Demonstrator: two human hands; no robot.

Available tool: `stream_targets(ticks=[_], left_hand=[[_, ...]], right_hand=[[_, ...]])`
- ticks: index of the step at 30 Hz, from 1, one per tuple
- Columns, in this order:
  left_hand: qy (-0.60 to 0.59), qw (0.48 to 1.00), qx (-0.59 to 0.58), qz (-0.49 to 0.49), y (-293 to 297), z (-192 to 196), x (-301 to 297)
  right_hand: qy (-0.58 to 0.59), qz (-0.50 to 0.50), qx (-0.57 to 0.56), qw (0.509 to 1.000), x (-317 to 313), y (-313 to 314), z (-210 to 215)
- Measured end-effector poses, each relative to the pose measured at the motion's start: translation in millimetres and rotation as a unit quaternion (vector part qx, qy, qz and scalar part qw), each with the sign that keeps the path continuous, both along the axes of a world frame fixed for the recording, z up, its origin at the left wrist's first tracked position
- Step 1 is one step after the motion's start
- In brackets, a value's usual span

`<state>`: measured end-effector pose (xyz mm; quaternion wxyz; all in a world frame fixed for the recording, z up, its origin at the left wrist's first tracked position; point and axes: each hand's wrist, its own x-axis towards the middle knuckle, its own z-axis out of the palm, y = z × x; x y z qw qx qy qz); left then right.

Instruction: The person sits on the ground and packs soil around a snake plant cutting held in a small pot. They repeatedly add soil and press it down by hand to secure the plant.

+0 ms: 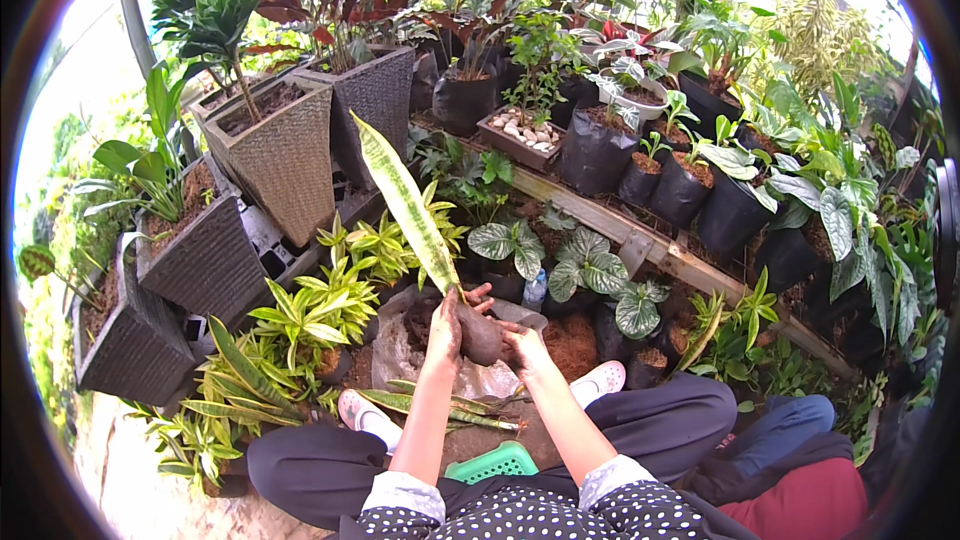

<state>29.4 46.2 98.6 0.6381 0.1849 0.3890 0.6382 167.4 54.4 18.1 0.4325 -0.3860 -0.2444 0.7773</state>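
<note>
Between my hands a snake plant leaf (405, 195), green with yellowish edges, stands tilted up to the left out of a small dark, soil-smeared grow bag (480, 337). My left hand (446, 326) is closed around the bag's left side and upper part, close to the leaf's base. Against its right side my right hand (524, 348) presses with bent fingers. Soil marks the fingers of both hands. Below them a pale plastic sack (390, 360) with dark soil lies spread on the ground. Cut snake plant leaves (430, 403) lie nearer to me, between my feet.
A green plastic basket (492, 462) sits close to my lap. Brown fibre (572, 342) and a water bottle (535, 288) are beyond my right hand. Tall textured planters (275, 155) stand left; a wooden beam (660, 250) fronts bagged plants right. Another person's knee (790, 430) is at lower right.
</note>
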Motion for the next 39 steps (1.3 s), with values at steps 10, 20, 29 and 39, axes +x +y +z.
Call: stream_targets(ticks=[10,20,29,39], left_hand=[[0.058,0.992,0.038,0.106,-2,-25,26],[-0.027,0.985,0.168,0.014,-6,11,28],[-0.061,0.995,0.072,0.029,-3,5,17],[0.004,0.999,0.044,0.021,-8,13,12]], right_hand=[[-0.071,-0.192,0.18,0.962,-41,-16,47],[0.252,-0.041,0.097,0.962,-29,-15,78],[-0.43,-0.152,0.561,0.691,-7,-36,84],[-0.53,-0.105,0.592,0.598,-11,-48,128]])
